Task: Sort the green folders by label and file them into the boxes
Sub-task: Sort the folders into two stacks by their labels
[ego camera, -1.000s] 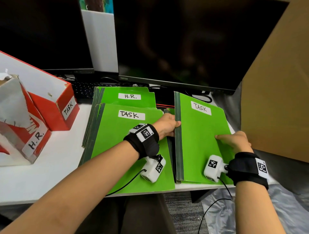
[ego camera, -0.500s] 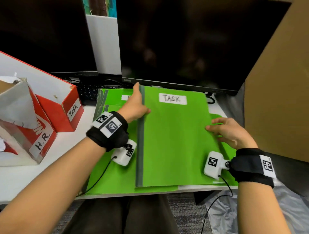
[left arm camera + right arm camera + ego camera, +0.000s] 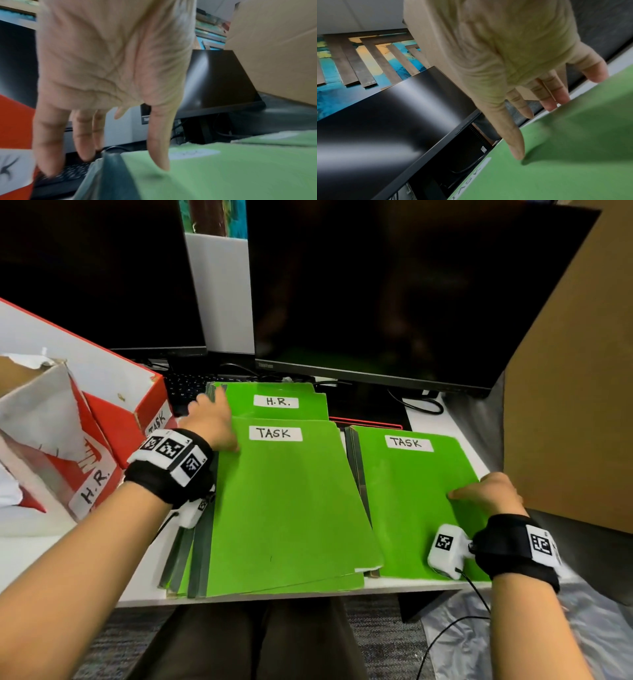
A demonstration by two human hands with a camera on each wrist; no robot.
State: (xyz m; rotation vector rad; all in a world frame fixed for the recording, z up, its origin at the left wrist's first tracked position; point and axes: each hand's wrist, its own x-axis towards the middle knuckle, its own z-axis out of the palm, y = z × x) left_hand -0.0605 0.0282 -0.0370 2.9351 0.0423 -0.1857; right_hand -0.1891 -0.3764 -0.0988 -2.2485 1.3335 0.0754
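**A:** What are the hands doing?

**B:** From my end: left hand (image 3: 212, 419) is spread flat, fingers straight, nothing gripped. It sits at the top-left corner of the left-stack TASK folder (image 3: 287, 501). On the left wrist cam its thumb (image 3: 158, 142) points down at the green cover, and I can't tell if the tip touches. The other fingers (image 3: 46, 142) hang past the dark spine edge, over the keyboard (image 3: 185, 392).

**A:** Right?

**B:** Right hand (image 3: 489, 491) is also loose, fingers nearly straight, holding nothing I can see. It lies at the right edge of the right-stack TASK folder (image 3: 411, 501), thumb (image 3: 510, 135) over the cover, fingertips (image 3: 559, 97) at the folder's edge.

**A:** Where are the folders?

**B:** All on the white desk (image 3: 41, 556). Left stack has several folders fanned at the spines, TASK on top. The H.R. folder (image 3: 284, 402) sticks out behind it, toward the monitors. Right stack lies just beside the left one, separate, w/ TASK on top too.

**A:** Boxes?

**B:** Far left of the desk. The H.R. box (image 3: 85, 481) is nearer me, red and white w/ a torn top. The TASK box (image 3: 144, 412) is behind it, red, just beside my left wrist. Can't see inside either.

**A:** Anything else?

**B:** Two dark monitors (image 3: 394, 302) at the back, a cardboard panel (image 3: 575, 405) on the right.
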